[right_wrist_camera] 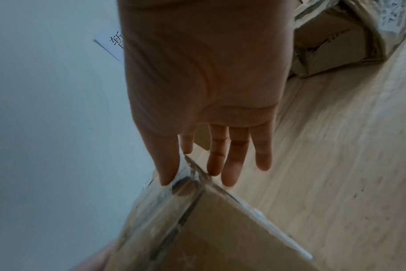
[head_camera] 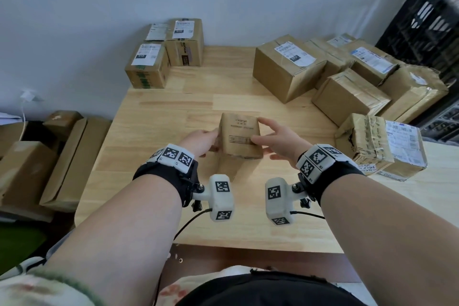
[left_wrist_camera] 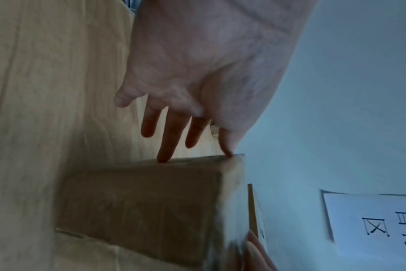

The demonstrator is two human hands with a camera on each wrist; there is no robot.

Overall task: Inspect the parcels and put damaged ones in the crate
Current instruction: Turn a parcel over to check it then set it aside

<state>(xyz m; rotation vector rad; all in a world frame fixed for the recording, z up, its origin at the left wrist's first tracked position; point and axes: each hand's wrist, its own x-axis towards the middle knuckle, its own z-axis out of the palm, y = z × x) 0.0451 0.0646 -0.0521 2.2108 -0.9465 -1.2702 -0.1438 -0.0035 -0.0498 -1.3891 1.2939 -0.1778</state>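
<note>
With straight fingers of the left hand point(head_camera: 200, 140) and right hand point(head_camera: 280, 140) pressing the small cardboard parcel point(head_camera: 239, 138), turn it slowly (checking corners, tape seams) above the wooden table point(head_camera: 154, 117).

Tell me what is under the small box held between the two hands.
The small box is lifted between the left hand and right hand. Under it shows only bare wooden table and the box's shadow. Its underside is hidden.
</note>
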